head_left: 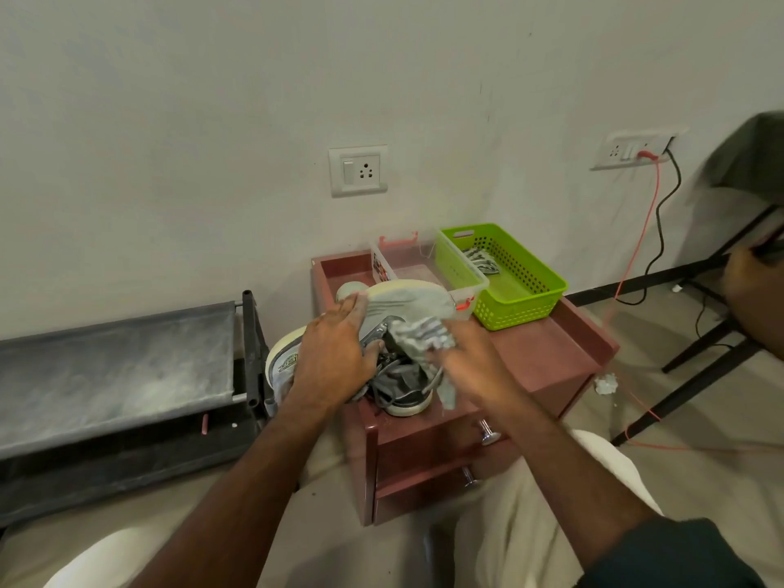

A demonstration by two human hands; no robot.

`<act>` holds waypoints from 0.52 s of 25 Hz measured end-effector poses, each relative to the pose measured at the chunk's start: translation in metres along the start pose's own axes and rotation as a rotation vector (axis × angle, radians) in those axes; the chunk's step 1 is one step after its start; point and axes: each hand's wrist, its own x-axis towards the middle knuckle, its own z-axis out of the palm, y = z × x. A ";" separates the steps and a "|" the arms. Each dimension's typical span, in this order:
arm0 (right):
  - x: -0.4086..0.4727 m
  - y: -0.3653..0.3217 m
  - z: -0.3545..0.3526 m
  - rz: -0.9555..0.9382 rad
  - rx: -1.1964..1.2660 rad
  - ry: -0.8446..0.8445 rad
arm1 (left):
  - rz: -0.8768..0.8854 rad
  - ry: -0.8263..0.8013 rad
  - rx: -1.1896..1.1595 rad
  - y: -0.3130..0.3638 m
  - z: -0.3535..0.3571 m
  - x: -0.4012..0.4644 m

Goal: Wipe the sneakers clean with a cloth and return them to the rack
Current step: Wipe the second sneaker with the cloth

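Wiping a sneaker on the cabinet top, rack empty at left.
Rack [114,354] left; left hand [335,354] grasps the tilted sneaker [407,301]; right hand [466,354] clenches the cloth [420,337] against it. Risk: second sneaker [403,396] near the edge could get knocked off.

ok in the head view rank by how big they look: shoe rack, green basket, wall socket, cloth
1. shoe rack, though it sits nearer the camera
2. green basket
3. cloth and wall socket: alike; the cloth is bunched in the right hand

Green basket [519,307] on a red cabinet [551,354] — clear box [475,286] beside it; wall socket [358,171].
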 end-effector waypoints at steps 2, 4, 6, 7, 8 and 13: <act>0.007 -0.003 -0.018 -0.062 0.322 0.372 | -0.016 -0.005 -0.013 -0.002 -0.001 -0.002; 0.014 -0.004 -0.026 -0.371 0.005 0.557 | -0.007 -0.005 -0.017 -0.004 -0.001 -0.004; 0.021 -0.002 -0.013 -0.498 -0.490 0.328 | -0.013 -0.007 -0.030 -0.007 -0.002 -0.002; 0.022 0.002 -0.003 -0.434 -0.706 0.211 | -0.012 -0.016 -0.025 -0.006 -0.001 -0.001; 0.021 0.005 0.008 -0.352 -0.845 0.122 | -0.005 -0.021 -0.009 -0.004 0.000 0.000; -0.006 0.006 0.014 -0.165 -0.618 -0.138 | 0.019 -0.025 0.051 0.001 0.003 0.004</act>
